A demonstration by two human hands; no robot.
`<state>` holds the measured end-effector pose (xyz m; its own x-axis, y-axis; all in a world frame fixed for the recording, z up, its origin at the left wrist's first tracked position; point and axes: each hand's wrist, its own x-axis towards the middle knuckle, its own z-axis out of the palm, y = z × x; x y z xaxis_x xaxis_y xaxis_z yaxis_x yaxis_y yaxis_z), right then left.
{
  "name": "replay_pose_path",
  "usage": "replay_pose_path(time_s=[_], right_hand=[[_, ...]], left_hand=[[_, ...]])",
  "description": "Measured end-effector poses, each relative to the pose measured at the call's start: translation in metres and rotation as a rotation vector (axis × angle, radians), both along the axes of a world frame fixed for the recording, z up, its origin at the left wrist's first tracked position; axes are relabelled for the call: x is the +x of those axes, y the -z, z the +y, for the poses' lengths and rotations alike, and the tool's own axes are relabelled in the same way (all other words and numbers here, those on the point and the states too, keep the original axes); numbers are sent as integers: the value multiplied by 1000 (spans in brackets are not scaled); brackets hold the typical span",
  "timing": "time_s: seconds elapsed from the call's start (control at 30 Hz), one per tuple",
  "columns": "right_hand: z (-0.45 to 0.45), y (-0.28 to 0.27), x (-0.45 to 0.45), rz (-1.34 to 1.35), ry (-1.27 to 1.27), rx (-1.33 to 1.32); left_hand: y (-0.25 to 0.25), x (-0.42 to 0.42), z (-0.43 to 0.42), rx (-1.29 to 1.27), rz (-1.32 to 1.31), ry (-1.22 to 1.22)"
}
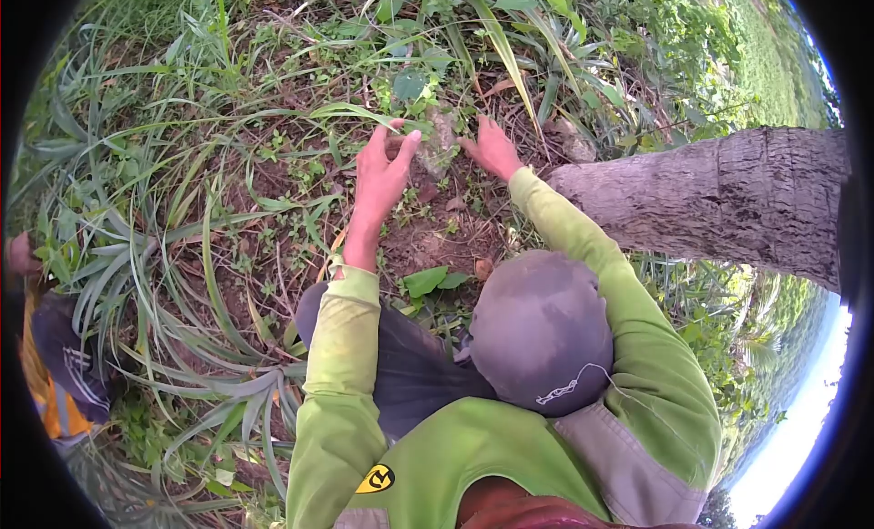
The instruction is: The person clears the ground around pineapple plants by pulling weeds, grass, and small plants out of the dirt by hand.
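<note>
My left hand (382, 171) hovers low over the weedy ground, thumb and fingers apart, with a long green grass blade (350, 111) passing by its fingertips. Across from it, my right hand (494, 149) reaches down with fingers spread and nothing visible in them. Between the two hands lies a rough greyish lump (440, 139), a stone or a clod; I cannot tell which. Small green weeds (410, 85) grow just beyond it. Bare brown soil (442, 233) with dry twigs shows nearer to me.
A thick tree trunk (710, 197) stands close on the right. Spiky long-leaved plants (259, 381) spread on the left. My bent knee (542, 333) sits below my right arm. At the far left edge is another person (68, 365) in dark and orange clothing.
</note>
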<state>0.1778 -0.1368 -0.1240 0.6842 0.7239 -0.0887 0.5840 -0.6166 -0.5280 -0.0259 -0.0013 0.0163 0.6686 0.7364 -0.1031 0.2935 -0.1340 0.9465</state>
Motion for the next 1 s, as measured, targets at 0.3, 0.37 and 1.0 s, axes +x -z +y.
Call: replay_pose_path(time_s=[0.3, 0.37, 1.0], right_hand=[[-43, -71, -68, 406, -67, 109], [-116, -80, -90, 361, -116, -65], [-85, -113, -66, 269, -295, -10]], left_hand=[[-3, -10, 9, 32, 10, -61], [0, -8, 8, 5, -39, -65], [7, -7, 7, 25, 37, -52]])
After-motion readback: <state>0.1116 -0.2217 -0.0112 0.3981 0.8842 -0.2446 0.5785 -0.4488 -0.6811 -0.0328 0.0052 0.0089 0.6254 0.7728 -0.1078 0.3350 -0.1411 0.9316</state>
